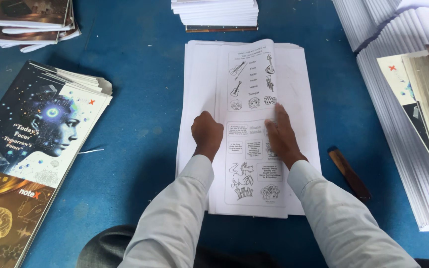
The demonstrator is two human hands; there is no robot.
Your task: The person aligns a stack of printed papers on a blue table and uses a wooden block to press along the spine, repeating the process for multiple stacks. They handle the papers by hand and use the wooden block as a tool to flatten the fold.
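A stack of white printed sheets [299,84] lies on the blue table [140,99] in front of me. The top sheet [249,79] is folded lengthwise, showing line drawings of musical instruments and text boxes. My left hand [207,133] is curled into a loose fist and presses on the folded sheet's left edge. My right hand [281,135] lies flat, fingers together, on the sheet's right side. Both arms wear light long sleeves.
Glossy dark covers with a glowing head picture [35,144] are stacked at left. More covers [26,22] lie far left. A white paper pile [217,12] sits at the far centre, large paper stacks [398,99] at right. A brown wooden stick [349,173] lies near my right arm.
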